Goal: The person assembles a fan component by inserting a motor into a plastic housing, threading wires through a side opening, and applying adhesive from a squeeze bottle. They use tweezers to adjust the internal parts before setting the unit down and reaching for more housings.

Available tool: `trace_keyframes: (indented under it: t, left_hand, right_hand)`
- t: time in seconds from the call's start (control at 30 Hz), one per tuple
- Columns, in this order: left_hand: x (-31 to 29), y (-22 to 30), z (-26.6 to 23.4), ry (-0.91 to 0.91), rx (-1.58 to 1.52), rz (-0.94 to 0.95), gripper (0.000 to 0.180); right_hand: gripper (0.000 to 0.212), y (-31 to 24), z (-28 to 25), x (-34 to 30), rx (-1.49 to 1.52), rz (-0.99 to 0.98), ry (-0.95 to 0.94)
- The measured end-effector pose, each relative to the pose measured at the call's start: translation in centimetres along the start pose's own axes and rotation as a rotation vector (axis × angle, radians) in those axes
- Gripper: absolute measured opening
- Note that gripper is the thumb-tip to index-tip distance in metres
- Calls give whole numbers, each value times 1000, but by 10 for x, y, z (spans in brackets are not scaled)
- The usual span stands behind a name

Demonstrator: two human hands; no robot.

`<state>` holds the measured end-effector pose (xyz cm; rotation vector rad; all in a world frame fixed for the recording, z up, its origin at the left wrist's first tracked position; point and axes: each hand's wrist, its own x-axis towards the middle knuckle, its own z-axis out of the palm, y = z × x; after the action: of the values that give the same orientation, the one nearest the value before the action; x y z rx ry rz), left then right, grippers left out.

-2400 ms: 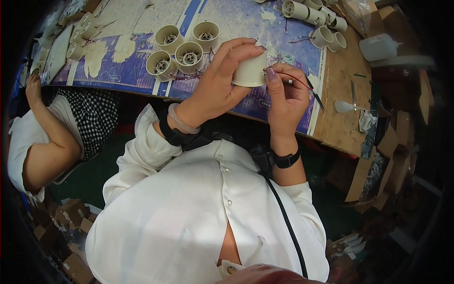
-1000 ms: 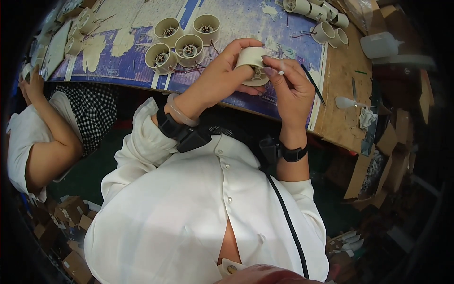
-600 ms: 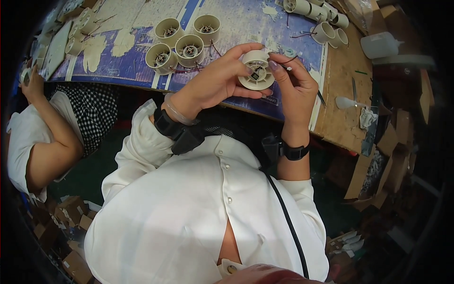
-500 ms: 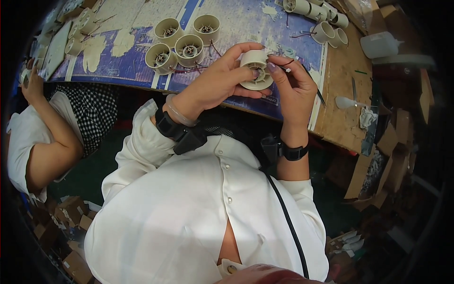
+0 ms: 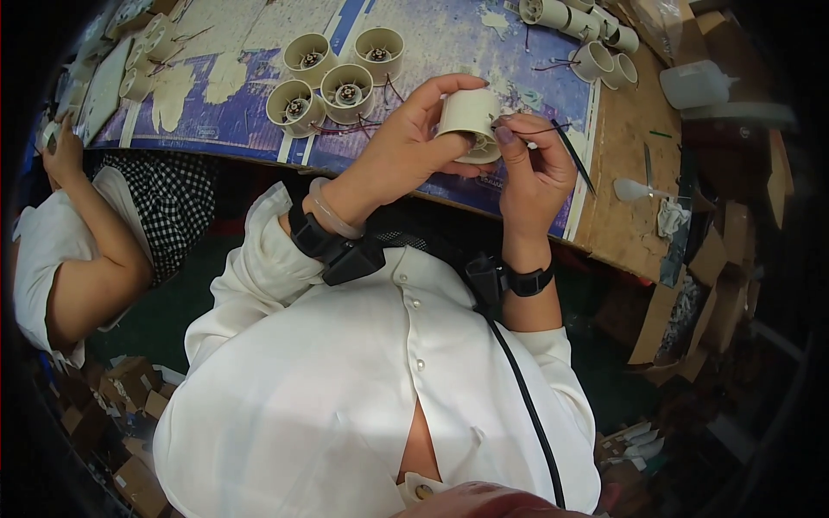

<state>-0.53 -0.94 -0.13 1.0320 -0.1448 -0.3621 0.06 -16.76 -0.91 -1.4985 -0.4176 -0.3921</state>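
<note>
A cream-white cylindrical fan housing [image 5: 473, 108] is held above the table's front edge, its open end tilted down toward me. My left hand [image 5: 399, 142] is closed around it from the left, the thumb inside the opening. At the housing's right rim, my right hand [image 5: 534, 164] pinches thin dark wires [image 5: 560, 129], thumb against forefinger. A thin dark rod [image 5: 577, 160] shows beside the right hand; whether it is held or lies on the table I cannot tell. The inside of the housing is mostly hidden by my thumb.
Several similar housings [image 5: 347, 93] with motors and wires stand left of my hands. More white cylinders [image 5: 594, 60] sit at the far right. A white bottle [image 5: 695, 84] and a small squeeze bottle [image 5: 633, 189] are on the right. At left, another person's hand [image 5: 62, 155] works.
The housing has tipped, showing more of its outer wall and less of its inside. My right hand has shifted slightly down along its rim.
</note>
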Motion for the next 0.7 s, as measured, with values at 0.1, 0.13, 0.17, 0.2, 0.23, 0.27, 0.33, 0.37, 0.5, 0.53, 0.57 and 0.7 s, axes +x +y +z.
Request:
trace_keyframes:
  t: [0.1,0.13,0.17,0.2,0.23,0.27,0.33,0.37,0.5,0.53,0.57,0.7]
  left_hand:
    - [-2,-1,-1,0,50,40,59]
    - [-2,-1,-1,0,77,62,59]
    - [-3,-2,-1,0,77,63,59]
    - [-4,-4,-1,-2,78,68,58]
    - [-5,-7,-1,-5,79,70,57]
    - [-5,-9,-1,-8,80,73,57]
    - [-4,-11,-5,-60,20,55,54]
    - [-3,-11,-8,-111,-41,37,51]
    - [-1,1,-8,-166,-384,-122,48]
    - [-1,3,-8,-169,-526,-194,47]
    - [0,2,-9,-174,-526,-197,47]
    - [4,-7,-12,-75,-433,-231,46]
  right_hand:
    - [14,-2,-9,3,-177,-231,-78]
    - [17,-4,-13,5,-329,-372,-126]
    - [20,-5,-15,7,-482,-512,-174]
    - [20,-7,-17,7,-481,-513,-174]
    - [23,-9,-18,6,-547,-588,-190]
    - [27,-11,-20,4,-612,-664,-205]
    - [30,-14,-20,3,-676,-739,-218]
    - [32,-15,-20,2,-682,-761,-238]
    - [33,-16,-19,1,-708,-822,-291]
    - [33,-16,-19,1,-724,-839,-305]
    - [32,-16,-19,0,-742,-856,-319]
    - [30,-9,-22,6,-608,-698,-385]
